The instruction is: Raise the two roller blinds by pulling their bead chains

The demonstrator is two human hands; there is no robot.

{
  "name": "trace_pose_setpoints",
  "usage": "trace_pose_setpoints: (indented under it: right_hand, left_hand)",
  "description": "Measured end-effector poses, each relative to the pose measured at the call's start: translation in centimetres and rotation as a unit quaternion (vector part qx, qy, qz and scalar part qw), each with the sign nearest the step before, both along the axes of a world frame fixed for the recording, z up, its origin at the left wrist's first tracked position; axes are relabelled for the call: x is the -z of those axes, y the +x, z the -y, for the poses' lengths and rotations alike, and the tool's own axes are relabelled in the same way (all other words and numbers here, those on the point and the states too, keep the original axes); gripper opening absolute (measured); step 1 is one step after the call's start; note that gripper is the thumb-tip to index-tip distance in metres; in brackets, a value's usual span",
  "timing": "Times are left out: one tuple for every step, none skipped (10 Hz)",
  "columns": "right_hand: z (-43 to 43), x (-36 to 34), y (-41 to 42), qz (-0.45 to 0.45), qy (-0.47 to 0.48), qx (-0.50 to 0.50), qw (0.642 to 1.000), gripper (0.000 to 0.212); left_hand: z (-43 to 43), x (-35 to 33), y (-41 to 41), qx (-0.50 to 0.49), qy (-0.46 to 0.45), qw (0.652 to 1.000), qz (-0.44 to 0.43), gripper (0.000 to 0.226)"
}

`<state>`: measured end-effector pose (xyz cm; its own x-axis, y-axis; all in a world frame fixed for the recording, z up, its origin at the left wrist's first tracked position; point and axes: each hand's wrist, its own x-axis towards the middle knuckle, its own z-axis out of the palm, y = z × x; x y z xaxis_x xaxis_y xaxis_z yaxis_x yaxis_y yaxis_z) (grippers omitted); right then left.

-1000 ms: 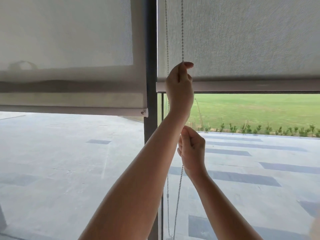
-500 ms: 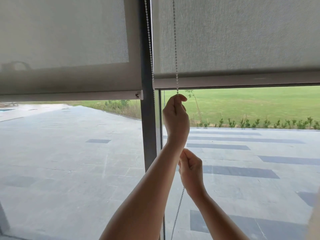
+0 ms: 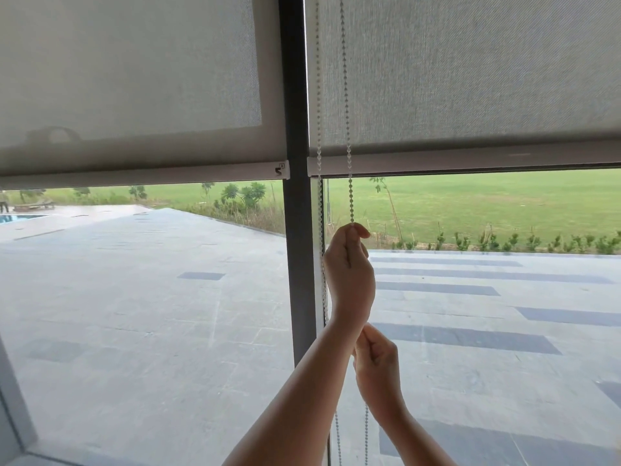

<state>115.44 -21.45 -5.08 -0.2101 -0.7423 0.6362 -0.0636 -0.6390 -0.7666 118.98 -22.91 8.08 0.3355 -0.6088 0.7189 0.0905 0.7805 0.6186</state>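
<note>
Two grey roller blinds hang partly raised: the left blind [image 3: 134, 79] and the right blind [image 3: 470, 68], whose bottom bar [image 3: 470, 161] sits slightly higher than the left one's. A white bead chain [image 3: 346, 95] hangs in two strands along the right blind's left edge. My left hand [image 3: 349, 267] is below the bar, pinching the right-hand strand. My right hand [image 3: 378, 364] grips the same strand lower down, just under my left wrist. The chain's lower loop runs out of view at the bottom.
A dark window post [image 3: 295, 230] separates the two glass panes. Outside lie a grey paved terrace [image 3: 134, 314], a lawn [image 3: 470, 203] and a corner of a pool [image 3: 16, 217]. A grey window frame [image 3: 13, 398] slants at the lower left.
My left hand has come down with the chain, from in front of the right blind's bottom bar to well below it. My right hand has dropped too.
</note>
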Motion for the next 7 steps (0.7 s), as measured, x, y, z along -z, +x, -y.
trace_pose_setpoints:
  right_hand:
    - [0.0, 0.0, 0.0, 0.0, -0.009, -0.001, 1.0, 0.044]
    - [0.3, -0.5, -0.1, -0.005, -0.013, 0.014, 1.0, 0.045]
    - [0.5, -0.9, -0.1, -0.005, -0.015, 0.016, 1.0, 0.044]
    - [0.7, -0.9, -0.3, -0.011, -0.019, 0.023, 1.0, 0.043]
    - [0.9, -1.2, -0.5, -0.018, -0.023, 0.024, 0.999, 0.043]
    - [1.1, -1.3, -0.7, -0.04, -0.019, 0.026, 0.999, 0.042]
    - [1.4, -1.9, -1.7, -0.077, -0.033, 0.078, 0.993, 0.037]
  left_hand:
    - [0.0, 0.0, 0.1, 0.006, -0.008, 1.0, 0.001, 0.03]
    - [0.2, -0.3, 0.0, 0.007, -0.005, 1.0, 0.005, 0.03]
    - [0.5, -0.6, -0.1, 0.006, -0.004, 1.0, 0.006, 0.03]
    - [0.6, -0.7, -0.1, 0.006, -0.013, 1.0, 0.01, 0.03]
    - [0.6, -1.0, 0.0, -0.005, -0.017, 1.0, 0.016, 0.029]
    - [0.3, -1.0, -0.1, -0.051, -0.024, 0.998, 0.032, 0.026]
    - [-0.2, -1.0, 0.5, -0.137, -0.046, 0.984, 0.106, 0.03]
